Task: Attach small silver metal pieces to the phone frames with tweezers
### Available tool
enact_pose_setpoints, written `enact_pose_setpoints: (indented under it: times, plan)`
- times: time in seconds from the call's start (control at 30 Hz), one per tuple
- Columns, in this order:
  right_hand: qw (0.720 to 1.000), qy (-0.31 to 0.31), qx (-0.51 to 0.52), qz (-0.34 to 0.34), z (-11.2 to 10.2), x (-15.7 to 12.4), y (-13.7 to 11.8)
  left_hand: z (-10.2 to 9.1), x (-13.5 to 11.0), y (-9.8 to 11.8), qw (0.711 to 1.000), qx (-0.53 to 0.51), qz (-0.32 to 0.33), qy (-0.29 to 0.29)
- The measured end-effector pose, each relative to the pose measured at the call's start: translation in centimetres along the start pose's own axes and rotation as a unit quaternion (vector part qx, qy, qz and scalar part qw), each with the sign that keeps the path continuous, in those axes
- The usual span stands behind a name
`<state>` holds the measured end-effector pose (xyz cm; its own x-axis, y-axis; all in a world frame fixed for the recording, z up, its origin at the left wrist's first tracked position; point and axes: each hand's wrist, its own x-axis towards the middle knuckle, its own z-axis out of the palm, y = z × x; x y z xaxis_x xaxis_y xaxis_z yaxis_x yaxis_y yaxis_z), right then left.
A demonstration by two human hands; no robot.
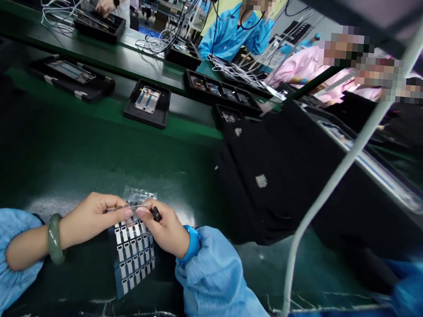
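**Hands: Position and Grip**

The left hand (89, 219) is closed, thumb and forefinger pinching the upper edge of the label sheet (132, 257). The right hand (166, 231) meets it fingertip to fingertip and pinches a small black tool (156, 215) (its type cannot be told). The label sheet hangs below both hands, over the near edge of the green bench (85, 157); it carries rows of small pale rectangles. A clear film (139, 195) lies on the bench just beyond the fingertips. Further out, a black tray (147, 102) holds a phone part. A white cable (344, 160) crosses on the right.
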<state>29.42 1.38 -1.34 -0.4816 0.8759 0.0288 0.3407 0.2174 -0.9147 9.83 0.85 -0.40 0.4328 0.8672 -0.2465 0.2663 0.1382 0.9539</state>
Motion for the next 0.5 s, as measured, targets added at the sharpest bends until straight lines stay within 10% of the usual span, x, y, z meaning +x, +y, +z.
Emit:
enact_pose_setpoints:
  times: [0.5]
  plan:
    - [0.997, -0.050, -0.015, -0.051, -0.26, -0.23, -0.39, -0.75, -0.02, -0.50, 0.998, -0.009, -0.015, -0.064]
